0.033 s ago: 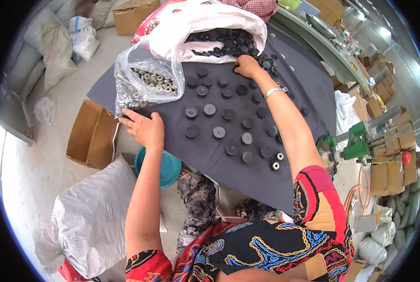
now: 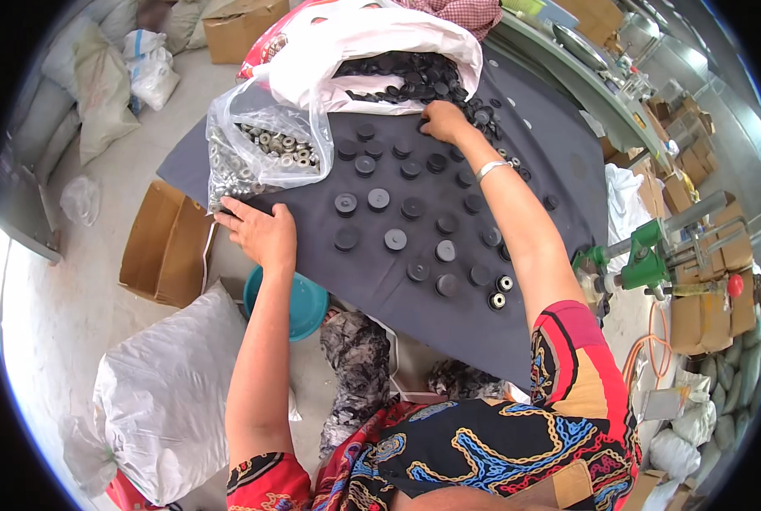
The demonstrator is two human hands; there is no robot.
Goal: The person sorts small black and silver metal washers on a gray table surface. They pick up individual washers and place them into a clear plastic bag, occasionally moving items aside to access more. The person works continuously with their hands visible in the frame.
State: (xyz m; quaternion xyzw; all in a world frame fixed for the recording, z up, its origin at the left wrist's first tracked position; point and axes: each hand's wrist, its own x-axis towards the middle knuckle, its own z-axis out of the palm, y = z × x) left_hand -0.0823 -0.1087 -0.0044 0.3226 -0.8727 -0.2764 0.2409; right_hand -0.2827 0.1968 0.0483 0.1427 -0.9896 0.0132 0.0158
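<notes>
My right hand (image 2: 445, 123) is at the mouth of a white sack (image 2: 380, 36), fingers bent round a black round cap whose edge shows between thumb and fingertips. Loose black caps (image 2: 419, 81) fill the sack's opening and spill out beside my wrist. My left hand (image 2: 261, 232) lies on the near left edge of the dark table cover (image 2: 355, 289), fingers apart, beside a clear plastic bag (image 2: 317, 128) of small metal rings (image 2: 283, 146). Between my arms, many black caps (image 2: 411, 208) stand in loose rows. Two pieces with metal rings on top (image 2: 498, 301) stand near my right forearm.
A green hand press (image 2: 644, 255) with a red knob stands to the right. Below the table's left edge are a cardboard box (image 2: 163, 247), a teal basin (image 2: 300, 307) and a big white sack (image 2: 172, 387). A long bench (image 2: 568, 72) runs along the back right.
</notes>
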